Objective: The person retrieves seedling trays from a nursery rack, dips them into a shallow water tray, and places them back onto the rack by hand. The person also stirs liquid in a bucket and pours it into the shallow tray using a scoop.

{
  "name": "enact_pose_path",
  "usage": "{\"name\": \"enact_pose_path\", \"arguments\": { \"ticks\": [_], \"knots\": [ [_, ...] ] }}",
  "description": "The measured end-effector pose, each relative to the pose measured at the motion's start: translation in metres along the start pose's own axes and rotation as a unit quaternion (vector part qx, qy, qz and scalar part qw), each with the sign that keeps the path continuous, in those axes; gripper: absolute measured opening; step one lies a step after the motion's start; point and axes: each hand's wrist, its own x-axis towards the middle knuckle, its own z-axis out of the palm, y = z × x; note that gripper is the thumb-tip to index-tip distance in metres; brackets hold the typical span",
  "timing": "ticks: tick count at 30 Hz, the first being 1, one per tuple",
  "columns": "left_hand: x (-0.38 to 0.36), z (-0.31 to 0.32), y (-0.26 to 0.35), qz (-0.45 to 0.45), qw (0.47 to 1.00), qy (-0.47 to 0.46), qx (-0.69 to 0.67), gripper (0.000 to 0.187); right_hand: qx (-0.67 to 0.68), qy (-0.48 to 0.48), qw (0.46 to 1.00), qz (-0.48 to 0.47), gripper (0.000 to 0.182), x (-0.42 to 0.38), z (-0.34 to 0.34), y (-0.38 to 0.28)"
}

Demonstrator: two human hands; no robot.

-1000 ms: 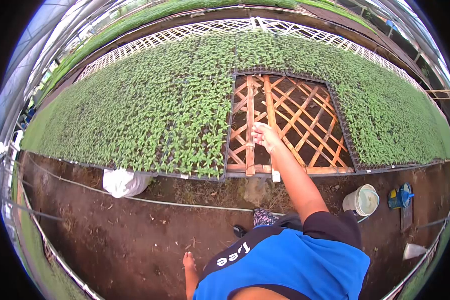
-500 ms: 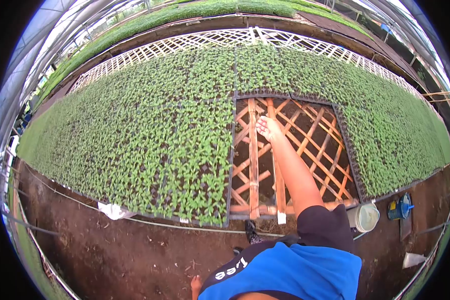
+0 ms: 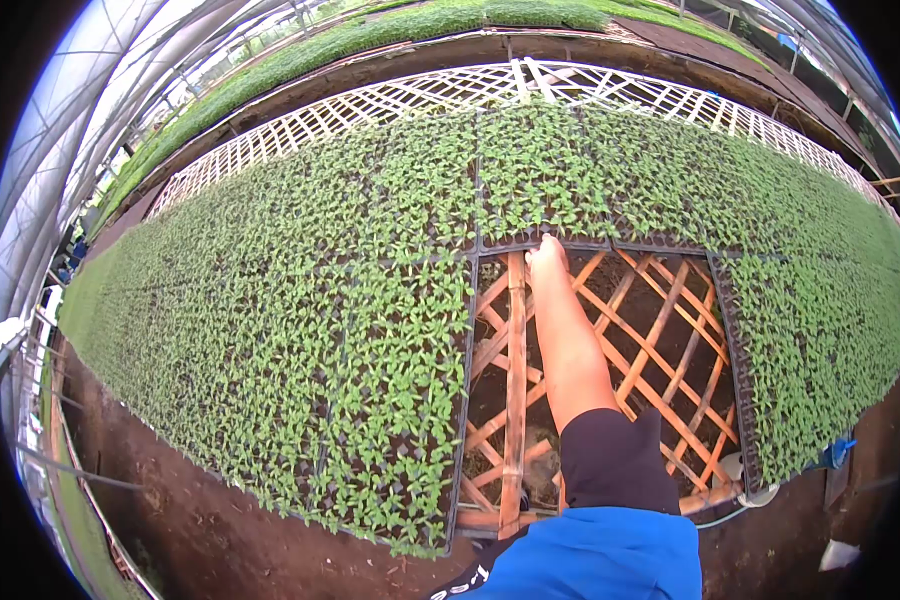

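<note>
My right hand [image 3: 547,254] is stretched far forward over the bamboo lattice [image 3: 515,380]. Its fingers are closed at the near black edge of a seedling tray [image 3: 505,243], and appear to pinch that rim. Small green seedlings fill this tray in dense rows. Left of the gap in the bench lies another tray of seedlings [image 3: 400,400], its black side edge facing the lattice. More seedlings [image 3: 820,350] stand to the right of the gap. My left hand is out of the frame.
A white lattice bench frame [image 3: 340,108] runs behind the trays. Farther back are more green beds [image 3: 390,38]. Brown soil [image 3: 190,490] lies below the bench, with a blue container [image 3: 838,452] and a white scrap [image 3: 839,555] at the lower right.
My right hand has reached forward from above the lattice to the far tray's near edge. My body leans closer over the bench. My left hand, partly visible before, has left the view.
</note>
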Motion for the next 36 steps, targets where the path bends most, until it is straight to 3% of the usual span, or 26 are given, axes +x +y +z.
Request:
{"name": "enact_pose_path", "arguments": {
  "ticks": [2,5,9,11,13,16,17,20,23,27,29,31,35,36],
  "knots": [
    [0.0,0.007,0.016,0.002,1.0,0.005,-0.001,0.031,0.011,0.063,0.998,-0.018,0.032,-0.028,0.007,0.0],
    [-0.004,0.016,0.03,0.002,1.0,0.01,-0.004,0.031,-0.013,0.047,0.988,-0.144,0.033,-0.053,0.011,-0.003],
    [-0.01,0.019,0.035,-0.001,1.0,0.015,-0.008,0.03,-0.097,0.074,0.96,-0.254,0.016,-0.091,0.029,-0.019],
    [-0.016,0.016,0.033,-0.003,1.0,0.02,-0.013,0.029,-0.094,0.09,0.934,-0.333,0.015,-0.095,0.046,-0.023],
    [-0.02,0.012,0.03,-0.006,1.0,0.023,-0.016,0.029,-0.104,0.074,0.926,-0.355,0.015,-0.099,0.062,-0.037],
    [-0.028,0.008,0.021,-0.013,0.999,0.031,-0.021,0.028,-0.071,0.06,0.931,-0.353,0.016,-0.107,0.089,-0.057],
    [-0.032,0.006,0.017,-0.015,0.999,0.033,-0.024,0.028,-0.041,-0.015,0.954,-0.295,0.017,-0.105,0.095,-0.063],
    [-0.042,-0.002,0.005,-0.024,0.998,0.044,-0.034,0.027,-0.066,0.019,0.933,-0.352,0.019,-0.116,0.115,-0.073],
    [-0.054,-0.011,-0.016,-0.032,0.997,0.056,-0.04,0.026,0.049,-0.073,0.925,-0.369,0.013,-0.146,0.133,-0.095],
    [-0.068,-0.029,-0.043,-0.029,0.996,0.073,-0.05,0.025,0.083,-0.107,0.934,-0.33,0.016,-0.215,0.144,-0.132],
    [-0.075,-0.035,-0.053,-0.023,0.995,0.083,-0.058,0.025,0.095,-0.144,0.922,-0.347,0.019,-0.2,0.161,-0.146],
    [-0.078,-0.039,-0.062,-0.011,0.994,0.091,-0.067,0.024,0.144,-0.169,0.914,-0.34,0.019,-0.251,0.162,-0.156],
    [-0.061,-0.05,-0.072,0.004,0.995,0.015,-0.098,0.031,0.149,-0.217,0.905,-0.334,0.017,-0.286,0.174,-0.175],
    [-0.061,-0.051,-0.074,0.041,0.991,0.105,-0.068,0.033,0.146,-0.225,0.903,-0.335,0.016,-0.29,0.178,-0.178]
  ]
}}
